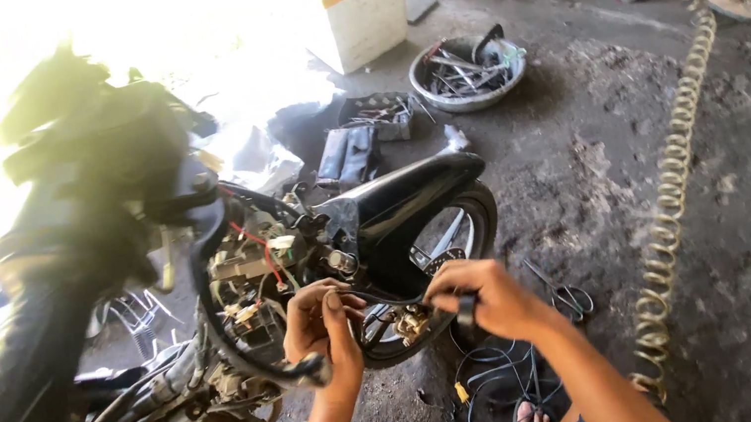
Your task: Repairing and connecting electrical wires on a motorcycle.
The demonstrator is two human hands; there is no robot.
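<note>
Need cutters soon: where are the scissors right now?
The scissors lie on the floor, just right of the right hand, between the front wheel and the coiled hose.

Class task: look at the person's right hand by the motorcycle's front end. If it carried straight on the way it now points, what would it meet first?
The right hand points left. First in that line is probably the brass-coloured fitting beside the front wheel, then the left hand; depth is unclear.
</note>
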